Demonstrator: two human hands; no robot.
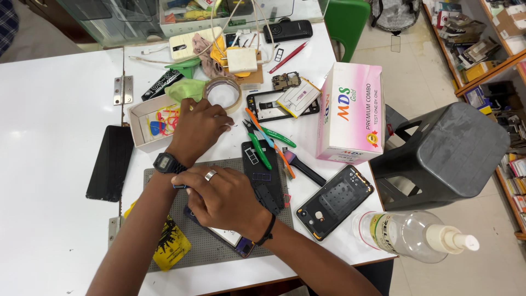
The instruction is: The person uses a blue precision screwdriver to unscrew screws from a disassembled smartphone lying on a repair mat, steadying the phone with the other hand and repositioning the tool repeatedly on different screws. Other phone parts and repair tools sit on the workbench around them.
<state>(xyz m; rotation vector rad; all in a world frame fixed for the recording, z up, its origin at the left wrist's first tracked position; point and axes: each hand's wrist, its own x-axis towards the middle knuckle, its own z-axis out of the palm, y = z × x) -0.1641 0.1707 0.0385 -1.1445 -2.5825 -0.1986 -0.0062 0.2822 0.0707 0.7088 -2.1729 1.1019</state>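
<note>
The phone [235,241] is lying on the grey mat [164,181] on the tabletop [49,109], mostly under your right hand [224,197], whose fingers are curling over it. Your left hand [197,129] is reaching, fingers bunched, toward the tape roll [223,92].

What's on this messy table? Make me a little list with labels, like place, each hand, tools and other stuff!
place: white table with a grey work mat
left hand: wears a black wristwatch, reaches to a small white box beside a tape roll
right hand: wears a ring, presses on a phone on the mat
tools: green-handled cutters
other stuff: pink and white carton, open phone back, clear pump bottle, grey stool
</note>
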